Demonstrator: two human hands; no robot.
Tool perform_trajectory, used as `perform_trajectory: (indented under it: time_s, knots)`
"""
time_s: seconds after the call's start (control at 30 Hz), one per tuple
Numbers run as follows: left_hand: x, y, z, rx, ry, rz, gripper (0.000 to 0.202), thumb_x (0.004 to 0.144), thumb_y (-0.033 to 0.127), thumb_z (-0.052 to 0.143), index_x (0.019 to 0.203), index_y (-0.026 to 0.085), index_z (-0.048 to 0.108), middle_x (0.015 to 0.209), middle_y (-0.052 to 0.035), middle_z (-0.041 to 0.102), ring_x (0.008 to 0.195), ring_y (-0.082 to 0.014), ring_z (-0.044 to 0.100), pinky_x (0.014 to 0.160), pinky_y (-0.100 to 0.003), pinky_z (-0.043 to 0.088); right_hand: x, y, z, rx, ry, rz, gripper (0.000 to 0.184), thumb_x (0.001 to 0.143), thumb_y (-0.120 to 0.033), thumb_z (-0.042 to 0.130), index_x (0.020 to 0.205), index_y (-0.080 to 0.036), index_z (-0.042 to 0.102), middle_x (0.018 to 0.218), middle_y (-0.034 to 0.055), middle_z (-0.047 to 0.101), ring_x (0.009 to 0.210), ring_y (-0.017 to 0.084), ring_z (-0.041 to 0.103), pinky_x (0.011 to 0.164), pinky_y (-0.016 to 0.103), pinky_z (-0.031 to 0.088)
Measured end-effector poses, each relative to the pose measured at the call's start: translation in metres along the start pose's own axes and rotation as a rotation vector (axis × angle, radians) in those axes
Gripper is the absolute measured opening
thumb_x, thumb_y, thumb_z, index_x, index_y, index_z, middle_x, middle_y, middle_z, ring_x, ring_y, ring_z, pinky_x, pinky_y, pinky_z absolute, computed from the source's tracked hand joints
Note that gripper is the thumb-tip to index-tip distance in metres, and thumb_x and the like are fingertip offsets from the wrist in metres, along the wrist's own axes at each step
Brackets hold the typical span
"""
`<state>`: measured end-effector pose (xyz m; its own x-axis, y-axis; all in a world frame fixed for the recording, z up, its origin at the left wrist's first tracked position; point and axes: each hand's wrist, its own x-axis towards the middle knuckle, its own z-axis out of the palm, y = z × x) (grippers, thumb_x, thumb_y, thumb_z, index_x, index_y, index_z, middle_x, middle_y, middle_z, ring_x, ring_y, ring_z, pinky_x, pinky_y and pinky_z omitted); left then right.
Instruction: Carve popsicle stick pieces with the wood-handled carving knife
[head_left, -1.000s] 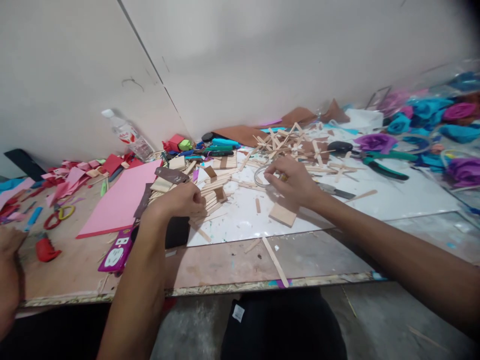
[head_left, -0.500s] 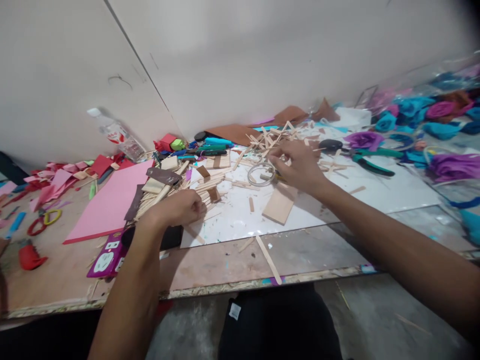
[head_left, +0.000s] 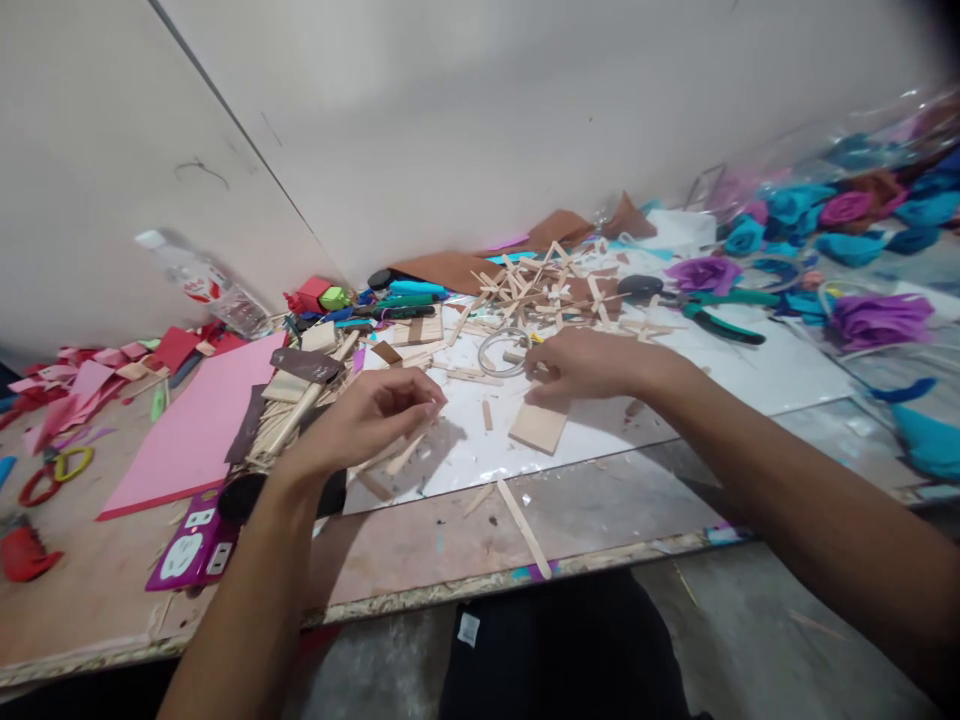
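My left hand (head_left: pixel 390 410) hovers over the left part of a white sheet (head_left: pixel 457 470), thumb and fingertips pinched together; anything between them is too small to make out. Just beneath and beside it lies a pile of wooden craft sticks (head_left: pixel 274 430). My right hand (head_left: pixel 581 362) is low over the sheet, palm down, its bent fingers slightly apart and nothing visible in them. Its fingertips are by the upper edge of a flat wooden square (head_left: pixel 538 428) and beside a clear ring (head_left: pixel 487 352), like a tape roll. I cannot tell whether they touch either.
Loose craft sticks (head_left: pixel 525 285) are heaped at the back. Green-handled pliers (head_left: pixel 724 325) and purple crepe flowers (head_left: pixel 881 318) lie right. On the left are pink paper (head_left: pixel 199 420), scissors (head_left: pixel 56 475) and a purple box (head_left: pixel 191 545). One stick (head_left: pixel 523 528) lies near the table's front edge.
My left hand has moved right and up from the stick pile, its fingers now pinched. My right hand has lowered toward the wooden square. The view has shifted slightly right.
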<state>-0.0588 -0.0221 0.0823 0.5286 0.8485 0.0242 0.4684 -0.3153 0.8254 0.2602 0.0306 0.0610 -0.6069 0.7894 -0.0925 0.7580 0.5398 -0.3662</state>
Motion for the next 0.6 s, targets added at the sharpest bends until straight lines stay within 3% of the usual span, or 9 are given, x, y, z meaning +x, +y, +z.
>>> perform_trajectory:
  time_s: [0.1,0.23,0.33,0.43,0.6]
  knots:
    - [0.011,-0.004,0.026,-0.093,0.115,0.005,0.02,0.094,0.034,0.076,0.098,0.014,0.079,0.074,-0.0027,0.069,0.058,-0.0087,0.059,0.052,-0.02,0.046,-0.004,-0.008,0.001,0.06,-0.121,0.014,0.028,0.085,-0.047,0.077,0.089,-0.02,0.07,0.071,0.0039,0.072,0.062,0.019,0.062,0.058,0.03,0.035]
    - [0.02,-0.009,0.054,-0.194,0.201,-0.043,0.023,0.09,0.031,0.081,0.106,0.014,0.081,0.094,-0.007,0.079,0.063,-0.0107,0.068,0.06,-0.025,0.057,-0.004,-0.022,0.008,0.318,-0.178,0.008,0.023,0.096,-0.041,0.064,0.1,-0.019,0.067,0.068,0.0017,0.073,0.055,0.016,0.066,0.059,0.029,0.041]
    - [0.022,-0.014,0.066,-0.144,0.196,-0.012,0.025,0.092,0.029,0.077,0.113,0.015,0.08,0.101,-0.0089,0.08,0.078,-0.0161,0.074,0.071,-0.03,0.06,0.0,-0.028,0.013,0.269,0.004,-0.029,0.027,0.104,-0.038,0.053,0.115,-0.02,0.069,0.077,0.0018,0.076,0.057,0.014,0.066,0.064,0.029,0.044]
    - [0.023,-0.017,0.072,0.142,0.183,0.143,0.02,0.096,0.024,0.072,0.112,0.016,0.081,0.101,-0.0085,0.079,0.089,-0.0183,0.072,0.08,-0.033,0.058,0.006,-0.021,0.016,0.011,0.208,0.027,0.022,0.101,-0.026,0.053,0.1,-0.018,0.073,0.083,0.0069,0.076,0.076,0.02,0.069,0.071,0.032,0.041]
    - [0.021,-0.015,0.073,0.463,0.167,0.313,0.023,0.102,0.025,0.065,0.117,0.015,0.08,0.098,-0.0086,0.066,0.091,-0.0193,0.065,0.084,-0.036,0.054,0.012,-0.005,0.023,-0.158,0.237,0.171,0.018,0.096,-0.024,0.058,0.1,-0.015,0.073,0.099,0.0171,0.076,0.093,0.033,0.07,0.069,0.035,0.038]
